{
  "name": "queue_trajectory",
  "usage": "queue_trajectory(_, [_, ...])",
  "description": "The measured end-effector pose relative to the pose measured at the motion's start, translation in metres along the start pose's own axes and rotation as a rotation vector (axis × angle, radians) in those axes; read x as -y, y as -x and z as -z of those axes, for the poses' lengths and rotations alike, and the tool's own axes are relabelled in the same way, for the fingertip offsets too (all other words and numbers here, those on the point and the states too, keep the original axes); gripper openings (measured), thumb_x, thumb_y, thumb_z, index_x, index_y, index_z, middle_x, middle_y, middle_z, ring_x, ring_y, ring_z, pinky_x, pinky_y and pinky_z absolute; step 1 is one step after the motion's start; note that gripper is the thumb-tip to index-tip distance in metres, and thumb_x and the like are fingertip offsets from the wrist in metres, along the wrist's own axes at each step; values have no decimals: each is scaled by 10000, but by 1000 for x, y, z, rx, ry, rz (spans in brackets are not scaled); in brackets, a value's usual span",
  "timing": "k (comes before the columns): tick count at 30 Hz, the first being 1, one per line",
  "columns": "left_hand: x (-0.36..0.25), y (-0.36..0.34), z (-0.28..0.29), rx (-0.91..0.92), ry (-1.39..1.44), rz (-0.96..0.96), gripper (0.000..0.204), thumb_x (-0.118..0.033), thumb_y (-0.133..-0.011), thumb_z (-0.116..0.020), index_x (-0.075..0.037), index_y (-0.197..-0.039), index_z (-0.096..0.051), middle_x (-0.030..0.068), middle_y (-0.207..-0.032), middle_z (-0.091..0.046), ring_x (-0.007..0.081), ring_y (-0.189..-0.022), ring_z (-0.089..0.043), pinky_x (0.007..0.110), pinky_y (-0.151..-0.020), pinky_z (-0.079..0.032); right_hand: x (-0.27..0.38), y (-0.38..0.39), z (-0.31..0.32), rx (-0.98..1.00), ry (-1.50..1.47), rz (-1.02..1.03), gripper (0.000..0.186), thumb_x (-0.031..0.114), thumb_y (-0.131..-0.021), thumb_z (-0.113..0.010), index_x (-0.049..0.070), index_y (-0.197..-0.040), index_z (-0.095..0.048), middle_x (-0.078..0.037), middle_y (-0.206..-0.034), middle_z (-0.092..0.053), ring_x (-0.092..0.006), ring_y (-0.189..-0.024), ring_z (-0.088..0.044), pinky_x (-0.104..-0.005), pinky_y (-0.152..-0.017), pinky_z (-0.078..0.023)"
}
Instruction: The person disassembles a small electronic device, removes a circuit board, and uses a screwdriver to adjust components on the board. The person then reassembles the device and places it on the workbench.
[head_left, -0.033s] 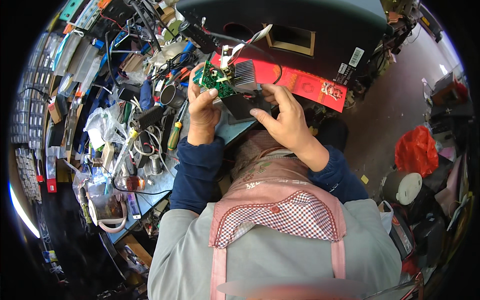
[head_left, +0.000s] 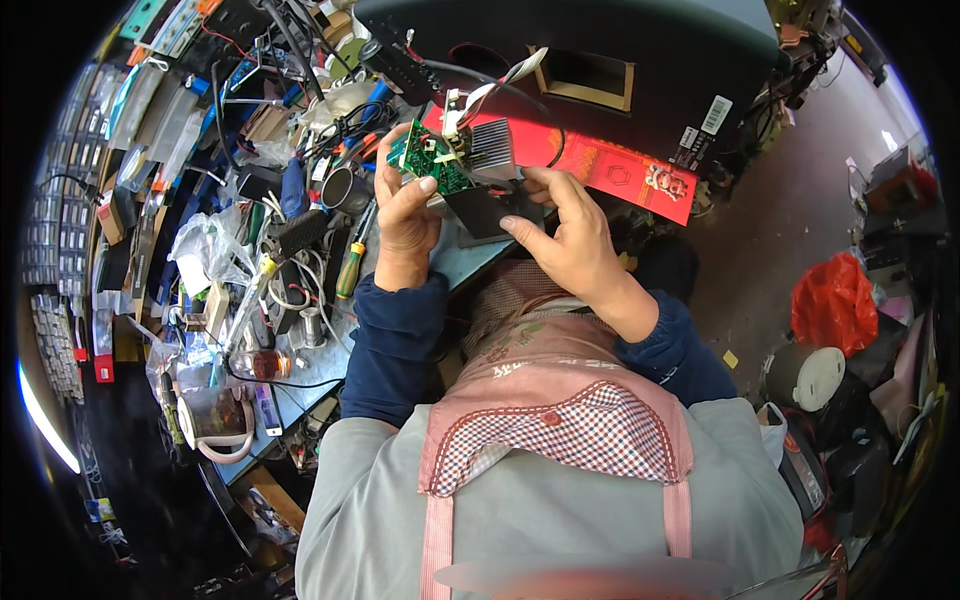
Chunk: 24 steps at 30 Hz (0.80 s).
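Observation:
A green circuit board (head_left: pixel 430 165) with a finned grey heat sink (head_left: pixel 491 148) and a black panel (head_left: pixel 478 212) is held over the bench edge in front of me. My left hand (head_left: pixel 405 215) grips the board's left side, thumb on its near edge and fingers behind. At the panel's right side, my right hand (head_left: pixel 580 240) has its thumb on the front and its fingers curled round the edge. White and dark wires (head_left: pixel 522 66) run from the board's top toward a large dark cabinet (head_left: pixel 670 85) with a rectangular opening.
Red printed paper (head_left: pixel 625 175) lies by the cabinet. On the crowded bench at left are a green-and-yellow screwdriver (head_left: pixel 351 268), a metal cup (head_left: pixel 346 190), a clear plastic bag (head_left: pixel 210 250), cables and a mug (head_left: pixel 216 418). A red bag (head_left: pixel 835 303) lies at right.

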<state>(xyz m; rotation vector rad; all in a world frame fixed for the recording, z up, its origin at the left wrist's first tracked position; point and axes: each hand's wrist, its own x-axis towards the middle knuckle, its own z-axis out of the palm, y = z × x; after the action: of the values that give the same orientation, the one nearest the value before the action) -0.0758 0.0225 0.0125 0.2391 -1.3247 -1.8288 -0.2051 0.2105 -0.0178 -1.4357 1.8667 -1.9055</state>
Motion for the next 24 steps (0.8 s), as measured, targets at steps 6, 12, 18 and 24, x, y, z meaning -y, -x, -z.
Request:
queue_trajectory(6, [-8, 6, -4, -7, -56, -45, 928, -88, -739, -825, 20, -1560, -405, 164, -1248, -709, 262, -1112, -728, 371, -1042, -570, -6, 2, -3, 73, 37, -2, 602, 156, -879, -879, -23, -1392, -617, -181, -1168, -734, -309, -1080, -723, -411, -968, -565])
queue_trajectory(12, [-5, 7, 2, 20, -83, -111, 870, -166, -813, -826, 51, -1547, -414, 164, -1247, -708, 227, -1078, -734, 339, -1026, -571, 6, 1, 6, -55, -37, 47, 376, 127, -872, -867, 19, -1196, -712, -128, -976, -691, -281, -912, -716, -374, -807, -586])
queue_trajectory(18, [-5, -2, 2, -70, 50, -118, 540, -300, -1090, -610, 100, -1446, -539, 128, -1165, -715, 199, -1045, -735, 321, -1021, -573, 28, -35, 18, -382, 4, 227, 325, 71, -901, -842, 42, -1204, -726, -119, -1150, -668, -175, -868, -652, -295, -707, -533])
queue_trajectory(24, [-6, -4, 0, -197, -11, -106, 488, -258, -1105, -623, 130, -1401, -601, -81, -808, -456, 11, -732, -473, 176, -773, -467, 14, -54, 20, -136, -182, 2, 213, 78, -1035, -725, -1, -1225, -670, -59, -954, -719, -73, -706, -580, -231, -621, -472])
